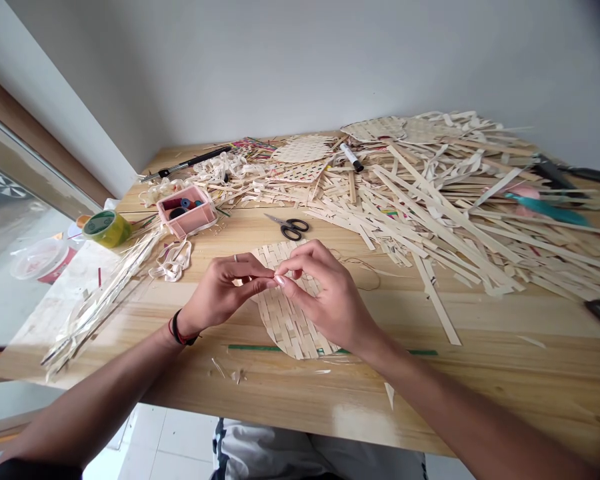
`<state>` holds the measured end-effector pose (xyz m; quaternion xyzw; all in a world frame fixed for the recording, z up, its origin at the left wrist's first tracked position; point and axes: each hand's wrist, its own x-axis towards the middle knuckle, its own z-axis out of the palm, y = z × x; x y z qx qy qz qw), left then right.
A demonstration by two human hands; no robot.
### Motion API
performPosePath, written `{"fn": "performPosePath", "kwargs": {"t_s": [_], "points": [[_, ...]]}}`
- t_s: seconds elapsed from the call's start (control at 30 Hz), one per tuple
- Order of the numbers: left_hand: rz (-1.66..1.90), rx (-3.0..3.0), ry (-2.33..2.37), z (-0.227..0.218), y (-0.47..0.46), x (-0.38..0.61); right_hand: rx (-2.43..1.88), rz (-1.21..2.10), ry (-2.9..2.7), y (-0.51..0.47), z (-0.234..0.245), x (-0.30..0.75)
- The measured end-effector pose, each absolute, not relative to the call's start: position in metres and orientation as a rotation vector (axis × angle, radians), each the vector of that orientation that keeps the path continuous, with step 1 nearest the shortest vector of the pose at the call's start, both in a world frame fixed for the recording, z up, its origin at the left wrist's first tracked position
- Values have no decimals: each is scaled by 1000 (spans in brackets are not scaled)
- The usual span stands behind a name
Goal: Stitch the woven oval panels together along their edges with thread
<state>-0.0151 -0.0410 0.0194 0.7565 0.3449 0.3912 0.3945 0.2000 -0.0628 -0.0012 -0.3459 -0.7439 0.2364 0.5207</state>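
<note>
Where the two hands meet, near the middle of the table's (480, 380) near edge, the left hand (220, 288) and the right hand (327, 297) each pinch thumb against forefinger, tips touching; whatever they nip is too small to make out. Beneath them a woven mat (286, 327) lies flat, partly covered by the right hand. Black scissors (291, 228) rest just beyond it. A pink box (187, 212) and a tape roll (106, 228) sit toward the left edge, while loose strips (445, 200) heap across the far right corner.
</note>
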Motion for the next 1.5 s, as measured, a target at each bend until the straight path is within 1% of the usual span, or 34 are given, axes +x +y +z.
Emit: {"fn": "performPosePath", "kwargs": {"t_s": [0.13,0.27,0.47,0.6,0.77,1.1,1.33,1.5], "points": [[999,1970,844,19,-41,-15,-837,655,-1736,-62,-4,199],[991,1974,842,21,-43,-14,-850,851,-1664,-60,-8,199],[957,1746,877,27,-43,-15,-888,1117,-1588,-59,-9,202],[978,1674,879,26,-43,-15,-904,1192,-1557,-58,-9,202],[945,1655,881,27,-43,-15,-965,1137,-1543,-59,-8,201],[941,1576,935,28,-42,-15,-939,1049,-1603,-61,-5,201],[833,1552,961,27,-42,-13,-927,856,-1624,-64,-5,198],[830,1570,951,25,-43,-13,-901,767,-1645,-64,-5,197]]}}
